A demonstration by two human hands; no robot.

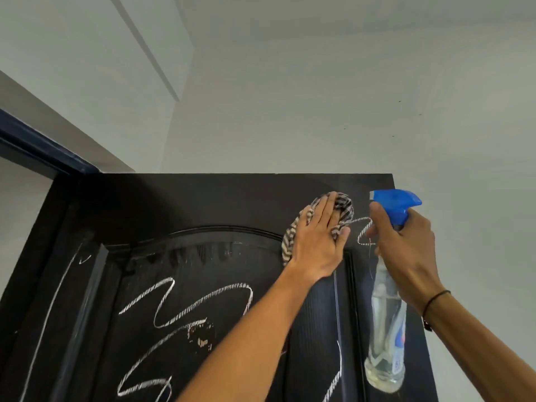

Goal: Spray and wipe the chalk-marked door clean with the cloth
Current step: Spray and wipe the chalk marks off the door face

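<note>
A black panelled door (pixel 203 204) fills the lower view, open against a white wall. White chalk zigzags (pixel 188 311) cross its arched panel, and a small chalk loop (pixel 364 230) sits near the top right. My left hand (pixel 316 242) presses a striped brown-and-white cloth (pixel 342 207) flat against the door's upper rail, fingers straight. My right hand (pixel 406 250) grips the neck of a clear spray bottle (pixel 385 329) with a blue trigger head (pixel 397 203), the nozzle pointing left at the door beside the cloth.
The dark door frame (pixel 37 146) runs along the left. White wall and ceiling (pixel 319 82) lie above and to the right of the door. A scuffed patch (pixel 201 336) shows on the panel's middle.
</note>
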